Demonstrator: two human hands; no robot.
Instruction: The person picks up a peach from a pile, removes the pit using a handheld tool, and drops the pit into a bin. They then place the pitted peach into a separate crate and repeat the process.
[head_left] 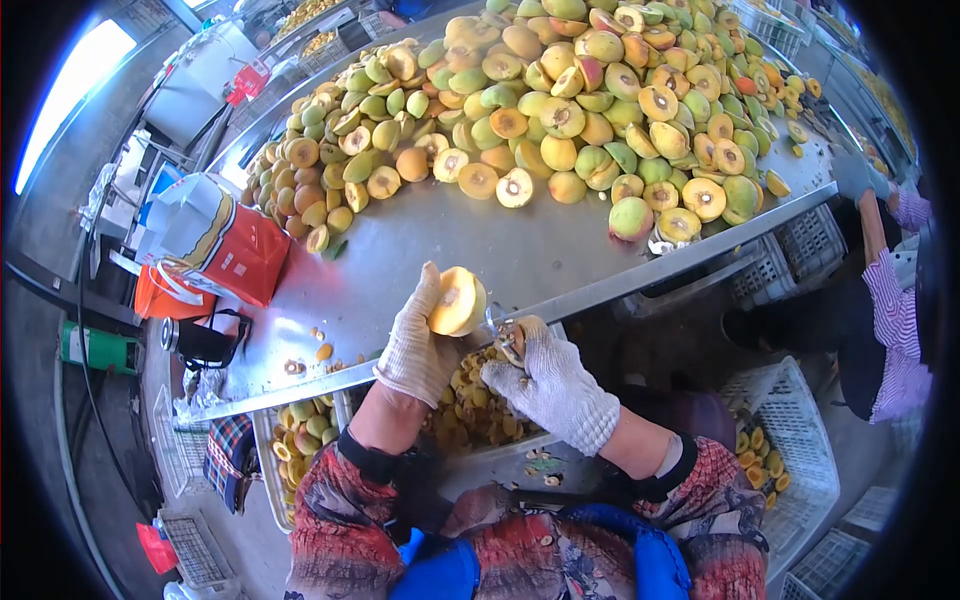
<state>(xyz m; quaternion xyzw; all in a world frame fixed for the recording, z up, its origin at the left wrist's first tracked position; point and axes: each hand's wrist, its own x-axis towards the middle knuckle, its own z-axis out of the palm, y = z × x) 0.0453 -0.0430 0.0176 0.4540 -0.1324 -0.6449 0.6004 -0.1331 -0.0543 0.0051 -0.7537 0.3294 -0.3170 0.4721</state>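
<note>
My left hand (414,350), in a white knit glove, grips a yellow peach half (458,302) with its cut face turned toward my right hand. My right hand (562,388), gloved the same way, is closed around a small metal pitting tool (507,340). The tool's curved tip is right beside the peach half's edge. Both hands are over the near edge of a metal table (420,240). Below them, a bin holds peach pits and scraps (478,400). A large heap of halved peaches (560,120) covers the far part of the table.
Left on the table stand a red and white bag (240,250) and a black flask (205,340). A crate of peach halves (305,440) sits below left, and a white basket (790,440) with more below right. Another person's striped sleeve (895,330) shows at right.
</note>
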